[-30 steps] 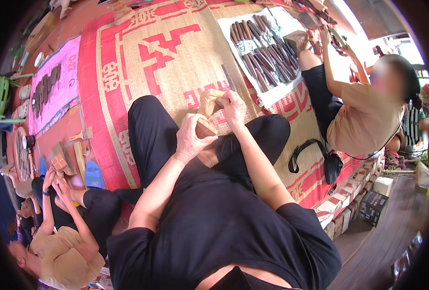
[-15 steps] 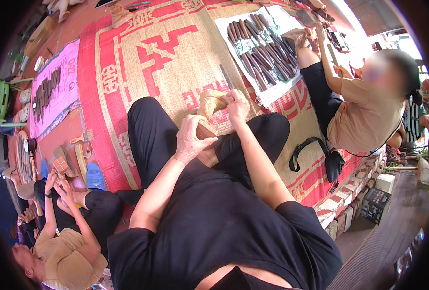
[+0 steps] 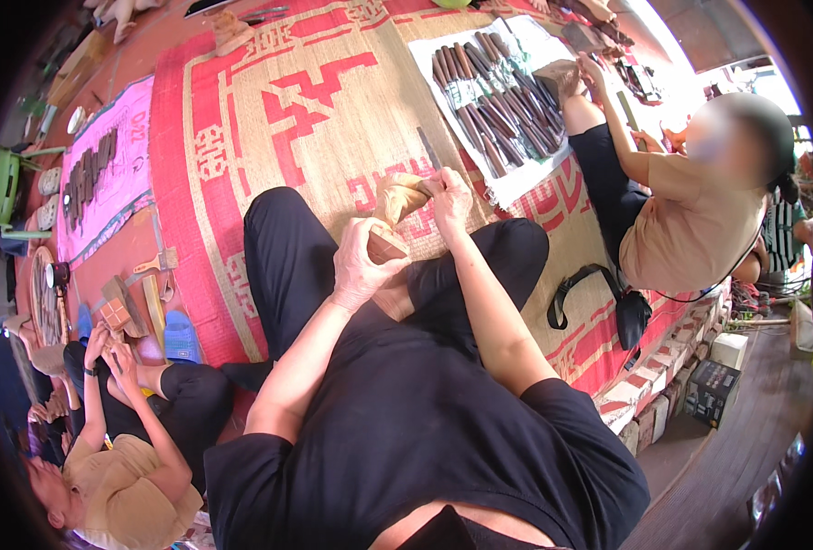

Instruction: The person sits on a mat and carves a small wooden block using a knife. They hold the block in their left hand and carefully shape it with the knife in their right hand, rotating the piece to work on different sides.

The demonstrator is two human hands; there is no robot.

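My left hand (image 3: pixel 359 261) is closed round the base of a pale, curved wood carving (image 3: pixel 401 194), whose flat brownish underside (image 3: pixel 388 246) faces me. Above my crossed legs, my right hand (image 3: pixel 452 200) is closed at the carving's upper right end. Its fingers pinch a small dark piece against the wood, mostly hidden and too small to name. Just beyond those fingers lies a narrow grey metal strip (image 3: pixel 428 145), like a blade; whether my right hand holds it I cannot tell.
A red and tan woven mat (image 3: pixel 232 110) spreads under me. On a white cloth (image 3: pixel 516 188), several dark-handled carving tools (image 3: pixel 494 96) lie in rows. More tools (image 3: pixel 90 179) rest on a pink cloth (image 3: pixel 122 119). One person (image 3: pixel 691 206) sits right, another (image 3: pixel 127 477) lower left. A black bag (image 3: pixel 634 316) lies nearby.
My right fingers have shifted slightly at the carving's end, and the carving has tilted a little. My left hand keeps its hold. The person on the right has moved an arm slightly.
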